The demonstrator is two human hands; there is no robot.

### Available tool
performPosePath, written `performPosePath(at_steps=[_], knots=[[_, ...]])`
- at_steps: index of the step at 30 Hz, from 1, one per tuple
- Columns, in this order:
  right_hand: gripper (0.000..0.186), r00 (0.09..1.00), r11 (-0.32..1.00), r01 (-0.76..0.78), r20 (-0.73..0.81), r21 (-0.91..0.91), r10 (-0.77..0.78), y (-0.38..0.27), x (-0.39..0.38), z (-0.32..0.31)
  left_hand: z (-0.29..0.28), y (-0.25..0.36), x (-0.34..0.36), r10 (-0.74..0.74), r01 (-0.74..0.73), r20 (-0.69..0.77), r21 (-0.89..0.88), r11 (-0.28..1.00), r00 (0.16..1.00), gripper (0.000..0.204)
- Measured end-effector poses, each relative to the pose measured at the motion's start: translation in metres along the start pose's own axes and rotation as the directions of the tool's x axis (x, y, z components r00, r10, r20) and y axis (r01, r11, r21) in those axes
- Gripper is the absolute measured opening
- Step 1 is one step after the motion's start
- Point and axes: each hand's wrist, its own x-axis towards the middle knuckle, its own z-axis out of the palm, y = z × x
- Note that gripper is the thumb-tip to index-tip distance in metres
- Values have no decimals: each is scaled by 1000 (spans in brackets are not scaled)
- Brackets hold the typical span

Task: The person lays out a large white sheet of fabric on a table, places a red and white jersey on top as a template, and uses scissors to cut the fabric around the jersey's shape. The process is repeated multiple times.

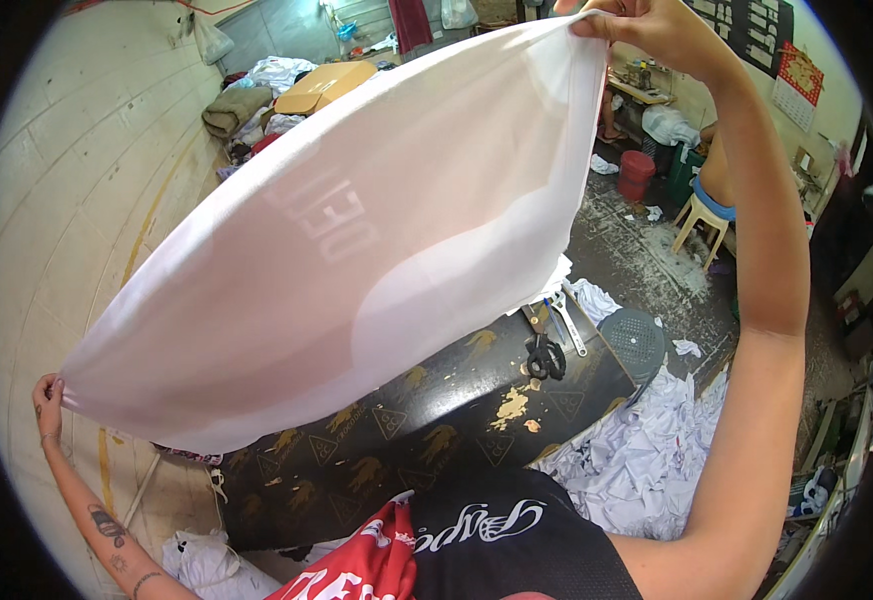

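White cloth: a thin white garment [357, 240] is hanging stretched in the air above the dark table [437, 420] — translucent, with mirrored lettering showing through.
Left hand: the left hand [49, 395] is pinching the lower left corner, fingers closed on the fabric.
Right hand: the right hand [647, 25] is gripping the upper right corner, held high.
Table: black scissors [545, 355] are lying near its far edge — beside white fabric scraps [647, 450].

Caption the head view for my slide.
Both hands, left and right, stretch a white cloth above a dark table with scissors.
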Motion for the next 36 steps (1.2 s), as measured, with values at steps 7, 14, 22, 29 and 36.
performPosePath(at_steps=[7, 14, 22, 29, 36], knots=[[23, 995, 968, 79, -43, -239, -92, 46, 36, 34, 81, -10, 44, -63, 62, 34, 24, 998, 997, 25], [22, 939, 960, 133, -278, -245, -201, 69, 38, -18, 35, -2, 44, 63, -193, -432, -264, 945, 900, 25], [7, 993, 996, -56, -111, -64, 49, 141, -169, 112, 141, -80, -188, 151, -141, -275, 57, 988, 949, 25], [10, 793, 746, -610, 205, 269, 574, 201, -326, 271, 329, -94, -378, -643, 493, -100, -556, 669, 759, 24], [34, 370, 335, -925, 229, 180, 900, 287, -413, 368, 410, -80, -480, -857, 791, 145, -483, 375, 494, 30]])
